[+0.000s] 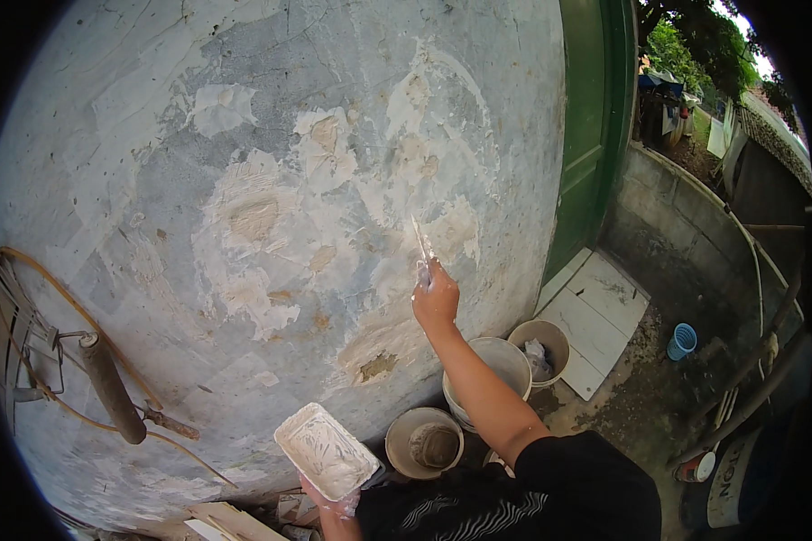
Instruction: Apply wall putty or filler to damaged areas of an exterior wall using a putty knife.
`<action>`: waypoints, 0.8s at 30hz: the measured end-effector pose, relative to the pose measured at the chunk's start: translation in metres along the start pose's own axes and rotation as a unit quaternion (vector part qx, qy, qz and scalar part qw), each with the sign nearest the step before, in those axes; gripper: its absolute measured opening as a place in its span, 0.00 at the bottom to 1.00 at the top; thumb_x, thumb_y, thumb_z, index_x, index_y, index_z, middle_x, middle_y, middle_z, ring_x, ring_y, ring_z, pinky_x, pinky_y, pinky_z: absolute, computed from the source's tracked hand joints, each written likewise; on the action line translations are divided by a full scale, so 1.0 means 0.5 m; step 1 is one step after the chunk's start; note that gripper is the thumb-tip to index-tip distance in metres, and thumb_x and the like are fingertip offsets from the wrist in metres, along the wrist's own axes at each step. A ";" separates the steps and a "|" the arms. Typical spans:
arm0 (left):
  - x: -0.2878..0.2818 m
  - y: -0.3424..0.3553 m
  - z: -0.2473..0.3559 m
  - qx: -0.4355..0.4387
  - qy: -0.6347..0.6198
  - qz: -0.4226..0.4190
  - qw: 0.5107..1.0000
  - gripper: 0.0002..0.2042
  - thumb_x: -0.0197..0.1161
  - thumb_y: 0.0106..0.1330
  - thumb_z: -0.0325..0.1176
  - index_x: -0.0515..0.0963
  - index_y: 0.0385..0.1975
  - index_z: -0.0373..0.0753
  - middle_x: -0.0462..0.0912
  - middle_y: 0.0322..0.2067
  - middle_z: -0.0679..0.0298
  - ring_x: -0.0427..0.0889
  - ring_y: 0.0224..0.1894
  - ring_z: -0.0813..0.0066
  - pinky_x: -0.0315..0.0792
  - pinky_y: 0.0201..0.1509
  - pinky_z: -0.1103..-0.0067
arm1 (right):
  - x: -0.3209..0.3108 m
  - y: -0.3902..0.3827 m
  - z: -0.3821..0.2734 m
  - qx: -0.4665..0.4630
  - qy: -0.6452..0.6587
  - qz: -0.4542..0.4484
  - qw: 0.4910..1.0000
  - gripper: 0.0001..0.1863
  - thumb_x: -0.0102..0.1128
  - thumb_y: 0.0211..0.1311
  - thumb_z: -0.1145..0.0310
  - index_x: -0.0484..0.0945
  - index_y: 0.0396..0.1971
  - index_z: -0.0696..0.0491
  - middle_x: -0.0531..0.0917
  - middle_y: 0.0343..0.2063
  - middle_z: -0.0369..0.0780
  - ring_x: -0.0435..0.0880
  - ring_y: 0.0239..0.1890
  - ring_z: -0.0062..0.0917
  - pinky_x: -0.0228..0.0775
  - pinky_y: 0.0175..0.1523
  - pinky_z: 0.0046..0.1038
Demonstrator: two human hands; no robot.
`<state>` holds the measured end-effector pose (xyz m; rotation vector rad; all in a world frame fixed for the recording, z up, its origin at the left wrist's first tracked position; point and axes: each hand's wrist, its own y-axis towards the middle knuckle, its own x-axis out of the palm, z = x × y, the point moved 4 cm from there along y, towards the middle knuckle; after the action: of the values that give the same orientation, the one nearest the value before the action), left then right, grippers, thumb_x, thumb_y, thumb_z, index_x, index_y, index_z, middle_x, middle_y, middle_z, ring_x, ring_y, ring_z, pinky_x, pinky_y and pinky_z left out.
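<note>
My right hand (436, 296) grips a putty knife (424, 243), its blade against or very close to the grey-white wall (180, 54). Pale smears mark the fingers. Low down, my left hand (327, 499) holds a rectangular tray (346, 436) from beneath, its fingers partly hidden. Whitish putty (327, 453) coats the inside of the tray. Around the knife, the wall carries rough beige patches of filler (254, 216). Below the knife is a pitted hollow (377, 366) with a darker middle.
Buckets stand along the wall's foot, among them a beige bucket (395, 438) and one with crumpled material (539, 361). A roller (110, 388) and a cable (72, 313) are at left. Right are a green door (585, 117), white tiles (591, 311) and a blue cup (682, 341).
</note>
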<state>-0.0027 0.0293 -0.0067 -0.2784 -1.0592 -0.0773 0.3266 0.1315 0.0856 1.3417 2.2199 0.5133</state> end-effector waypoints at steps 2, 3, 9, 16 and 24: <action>-0.002 -0.007 0.006 0.010 0.018 -0.014 1.000 0.23 0.40 0.60 0.49 0.65 0.51 0.43 0.72 0.45 0.58 0.73 0.44 0.57 0.68 0.45 0.57 | 0.008 0.017 -0.020 -0.030 -0.068 0.024 0.997 0.13 0.53 0.43 0.76 0.74 0.33 0.56 0.78 0.27 0.45 0.77 0.30 0.40 0.68 0.34 0.36; 0.001 -0.010 0.005 0.010 0.015 -0.012 1.000 0.23 0.40 0.60 0.49 0.65 0.51 0.43 0.72 0.45 0.58 0.73 0.44 0.57 0.68 0.45 0.57 | 0.024 0.008 -0.031 -0.032 -0.069 0.022 0.997 0.13 0.53 0.43 0.76 0.74 0.33 0.56 0.78 0.27 0.45 0.77 0.30 0.40 0.68 0.34 0.36; -0.021 -0.007 0.003 -0.011 -0.029 -0.006 1.000 0.24 0.40 0.60 0.50 0.65 0.51 0.43 0.71 0.47 0.60 0.72 0.46 0.57 0.66 0.47 0.55 | 0.086 -0.123 -0.056 -0.077 -0.095 -0.172 0.977 0.14 0.55 0.42 0.72 0.74 0.33 0.55 0.78 0.28 0.46 0.77 0.30 0.41 0.69 0.35 0.37; -0.030 -0.021 0.016 -0.002 -0.060 -0.027 0.998 0.25 0.42 0.59 0.51 0.64 0.52 0.44 0.71 0.48 0.59 0.72 0.46 0.54 0.66 0.47 0.52 | 0.012 -0.123 0.043 -0.034 -0.053 -0.190 0.980 0.19 0.52 0.43 0.71 0.73 0.40 0.58 0.77 0.24 0.51 0.76 0.29 0.45 0.68 0.37 0.39; -0.058 -0.048 0.039 0.017 -0.094 -0.018 0.995 0.26 0.42 0.59 0.51 0.63 0.53 0.43 0.70 0.49 0.57 0.71 0.48 0.52 0.65 0.47 0.51 | 0.037 -0.002 -0.041 -0.025 -0.111 -0.097 0.989 0.17 0.53 0.44 0.72 0.72 0.39 0.55 0.77 0.19 0.50 0.76 0.24 0.45 0.68 0.32 0.40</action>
<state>-0.0381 0.0093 -0.0185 -0.2391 -1.2523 -0.0662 0.3063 0.1463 0.0977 1.0872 2.1107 0.3296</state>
